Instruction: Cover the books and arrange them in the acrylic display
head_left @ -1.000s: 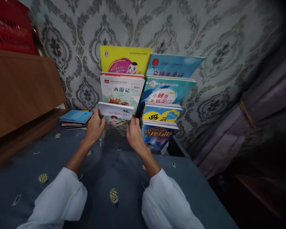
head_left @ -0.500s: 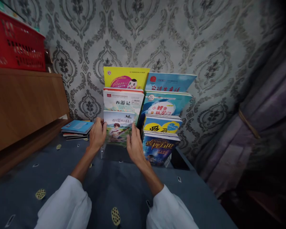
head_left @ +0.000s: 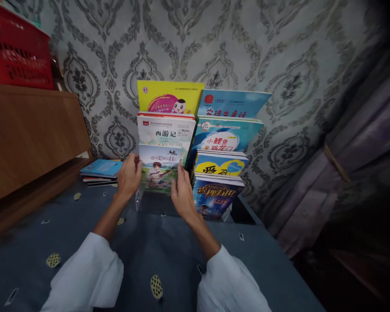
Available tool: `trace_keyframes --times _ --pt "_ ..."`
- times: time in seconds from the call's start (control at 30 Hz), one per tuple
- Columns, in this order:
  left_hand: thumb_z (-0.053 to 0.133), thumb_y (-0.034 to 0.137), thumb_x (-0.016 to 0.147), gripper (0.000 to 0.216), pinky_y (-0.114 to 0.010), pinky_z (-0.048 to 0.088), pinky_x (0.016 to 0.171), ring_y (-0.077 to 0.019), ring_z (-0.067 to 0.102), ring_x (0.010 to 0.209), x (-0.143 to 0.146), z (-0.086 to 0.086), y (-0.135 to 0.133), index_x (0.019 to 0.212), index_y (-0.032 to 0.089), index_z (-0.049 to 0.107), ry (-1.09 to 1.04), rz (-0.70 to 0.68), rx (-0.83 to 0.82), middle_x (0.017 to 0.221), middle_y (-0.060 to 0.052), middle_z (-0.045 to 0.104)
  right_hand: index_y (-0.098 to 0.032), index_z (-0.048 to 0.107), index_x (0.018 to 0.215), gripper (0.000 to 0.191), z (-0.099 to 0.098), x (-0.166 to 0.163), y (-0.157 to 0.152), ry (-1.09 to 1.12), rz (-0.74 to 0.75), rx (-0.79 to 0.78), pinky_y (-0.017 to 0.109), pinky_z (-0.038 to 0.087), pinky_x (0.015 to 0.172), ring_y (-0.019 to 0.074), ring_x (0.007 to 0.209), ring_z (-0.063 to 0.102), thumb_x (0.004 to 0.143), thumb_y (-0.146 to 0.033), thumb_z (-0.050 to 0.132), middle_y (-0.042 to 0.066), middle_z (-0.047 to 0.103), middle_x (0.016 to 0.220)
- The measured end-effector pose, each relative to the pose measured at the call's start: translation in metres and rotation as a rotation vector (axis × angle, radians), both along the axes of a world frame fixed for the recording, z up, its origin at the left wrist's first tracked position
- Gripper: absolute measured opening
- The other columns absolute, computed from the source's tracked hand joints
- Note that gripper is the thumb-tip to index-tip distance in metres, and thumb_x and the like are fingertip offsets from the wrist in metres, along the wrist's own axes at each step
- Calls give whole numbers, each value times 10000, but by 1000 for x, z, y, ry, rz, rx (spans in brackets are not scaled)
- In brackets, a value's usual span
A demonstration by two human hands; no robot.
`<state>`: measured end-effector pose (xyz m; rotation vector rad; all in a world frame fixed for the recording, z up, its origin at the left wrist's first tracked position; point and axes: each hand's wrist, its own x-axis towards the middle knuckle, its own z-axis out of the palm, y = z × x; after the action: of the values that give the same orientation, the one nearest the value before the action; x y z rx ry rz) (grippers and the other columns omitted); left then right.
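Note:
A small book [head_left: 159, 173] with a child playing a guitar on its cover stands leaning back in the front left of a clear stand [head_left: 138, 203]. My left hand [head_left: 129, 175] is closed on its left edge, and my right hand [head_left: 183, 193] grips the right edge, fingers partly behind it. Right behind rises a white-and-green book [head_left: 167, 128], then a tall yellow book [head_left: 172, 93]. In the column to the right, a dark blue book [head_left: 217, 199] is frontmost, with a yellow-and-blue book [head_left: 219, 164], a teal book [head_left: 229, 132] and a blue book [head_left: 235, 102] stepped up behind.
A low pile of books [head_left: 102, 167] lies at the left on the dark patterned tablecloth [head_left: 126, 268]. Beside it is a wooden cabinet [head_left: 32, 138] carrying a red basket [head_left: 17, 50]. Patterned wallpaper [head_left: 123, 52] stands behind, and a tied curtain [head_left: 325, 186] hangs at the right.
The view has shifted a little, so the books appear slightly higher and further left. Both hands keep their hold on the small book's side edges, and it stands much as before.

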<state>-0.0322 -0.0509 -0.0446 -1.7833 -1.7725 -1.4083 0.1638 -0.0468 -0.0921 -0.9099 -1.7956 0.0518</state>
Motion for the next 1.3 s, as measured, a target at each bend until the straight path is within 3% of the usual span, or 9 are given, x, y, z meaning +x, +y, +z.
trace_keyframes --times 0.2,0.47,0.73,1.3 --pt "437 319 949 204 -388 498 865 -281 644 979 1 5 -5 1050 182 549 -16 -26 50 997 -112 663 -222 182 1619 630 7 3 -3 33 -7 21 584 420 1147 312 1397 457 1010 -232 342 182 471 1489" --pt "379 342 990 285 -400 502 860 -294 659 1016 6 10 -14 1171 170 517 -56 -31 39 1066 -131 685 -169 209 1613 628 15 7 -8 26 11 8 525 439 1137 289 1351 488 999 -205 338 190 489 1444" --pt "353 344 1019 252 -356 495 818 -258 675 900 7 9 -21 1141 197 517 -55 -20 24 955 -90 680 -251 87 1636 688 23 4 -14 23 4 -26 557 459 1105 305 1353 483 997 -213 338 161 513 1421" --pt "329 402 1035 282 -363 488 825 -263 668 905 7 7 -28 1130 197 497 -43 -46 10 966 -98 665 -221 128 1633 679 26 6 -16 0 21 -52 550 468 1097 319 1349 481 994 -240 357 166 517 1423"
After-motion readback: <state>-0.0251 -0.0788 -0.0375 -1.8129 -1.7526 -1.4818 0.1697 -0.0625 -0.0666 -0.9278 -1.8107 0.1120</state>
